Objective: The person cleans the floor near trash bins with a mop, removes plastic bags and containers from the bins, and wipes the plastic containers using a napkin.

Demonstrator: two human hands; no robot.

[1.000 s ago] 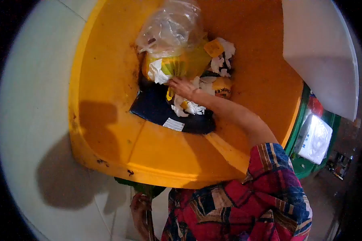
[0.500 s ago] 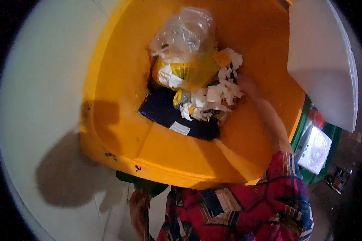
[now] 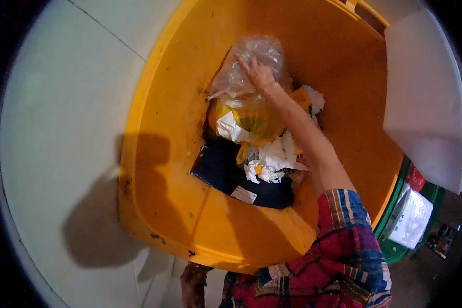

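My right hand (image 3: 257,73) reaches deep into a large yellow bin (image 3: 156,205), its fingers apart and resting on a crumpled clear plastic bag (image 3: 262,49). Below that lies a knotted-looking yellow bag (image 3: 264,126) with a white paper scrap (image 3: 231,127) against it. Torn white tissue paper (image 3: 277,154) is heaped beside it, partly covered by my forearm. A flat dark blue item (image 3: 220,172) with a white label (image 3: 244,194) lies at the near side. Outside the bin's near rim, my left hand (image 3: 194,280) is in shadow, its fingers curled; what they hold is unclear.
A raised white panel (image 3: 426,102) stands along the bin's right side. Right of the bin, a green container (image 3: 395,251) carries a white plastic-wrapped package (image 3: 410,218) and something red (image 3: 416,178). A pale wall or tiled surface (image 3: 72,128) is at left.
My right hand has moved from beside the tissue paper, up and left onto the clear plastic bag. The view has shifted, and the dark green thing by my left hand no longer shows.
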